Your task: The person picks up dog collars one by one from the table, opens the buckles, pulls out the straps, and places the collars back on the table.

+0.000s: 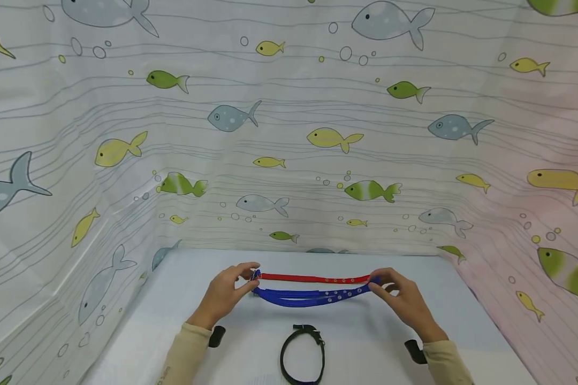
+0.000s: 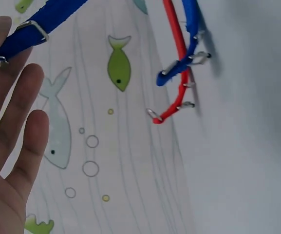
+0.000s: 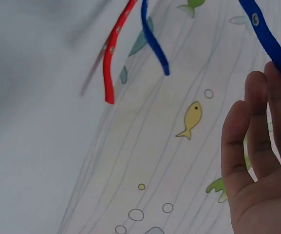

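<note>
A blue collar (image 2: pixel 57 14) with a metal buckle and eyelets is stretched between both hands. My left hand (image 1: pixel 223 291) pinches its buckle end between thumb and fingertips. At the other end, my right hand (image 1: pixel 402 297) pinches the tip of the strap, and the middle sags slightly. Beyond it a red collar (image 1: pixel 289 278) lies straight on the table, apart from the fingers in both wrist views. Beside the red one lies a second blue collar (image 3: pixel 152 39), partly overlapped by the held collar in the head view. Closer to me rests a black collar (image 1: pixel 281 358) curved into a loop.
The white table (image 1: pixel 366 342) is enclosed by a fish-print curtain (image 1: pixel 298 214) at the back and both sides. Dark wrist devices (image 1: pixel 217 337) show beside both sleeves.
</note>
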`<action>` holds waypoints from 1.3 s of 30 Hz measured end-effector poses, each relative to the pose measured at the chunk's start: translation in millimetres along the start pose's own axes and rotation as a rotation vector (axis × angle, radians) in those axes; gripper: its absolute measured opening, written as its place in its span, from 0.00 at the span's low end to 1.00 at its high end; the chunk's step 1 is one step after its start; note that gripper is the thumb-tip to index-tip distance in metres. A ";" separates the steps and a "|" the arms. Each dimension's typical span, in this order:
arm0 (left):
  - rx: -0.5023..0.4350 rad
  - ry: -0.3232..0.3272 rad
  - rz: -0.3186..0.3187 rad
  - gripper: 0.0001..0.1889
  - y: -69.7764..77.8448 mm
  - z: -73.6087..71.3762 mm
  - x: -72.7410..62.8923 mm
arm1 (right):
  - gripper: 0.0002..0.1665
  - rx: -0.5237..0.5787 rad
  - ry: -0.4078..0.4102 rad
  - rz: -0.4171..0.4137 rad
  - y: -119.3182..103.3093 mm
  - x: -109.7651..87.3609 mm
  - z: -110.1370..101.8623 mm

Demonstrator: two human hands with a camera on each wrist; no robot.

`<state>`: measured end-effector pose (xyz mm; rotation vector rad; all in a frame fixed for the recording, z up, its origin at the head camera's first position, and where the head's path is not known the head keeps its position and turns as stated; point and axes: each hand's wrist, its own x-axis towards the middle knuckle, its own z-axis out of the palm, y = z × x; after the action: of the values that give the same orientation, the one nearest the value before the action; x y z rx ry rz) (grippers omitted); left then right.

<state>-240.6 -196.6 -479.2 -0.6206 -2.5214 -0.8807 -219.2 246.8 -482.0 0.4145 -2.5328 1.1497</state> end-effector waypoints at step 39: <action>0.237 0.046 0.156 0.10 25.8 39.8 -24.2 | 0.13 -0.252 0.021 0.161 20.7 1.0 15.5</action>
<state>-215.8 -159.1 -507.7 -0.6982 -2.4477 -0.5253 -230.9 248.0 -505.0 0.1364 -2.6871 0.8640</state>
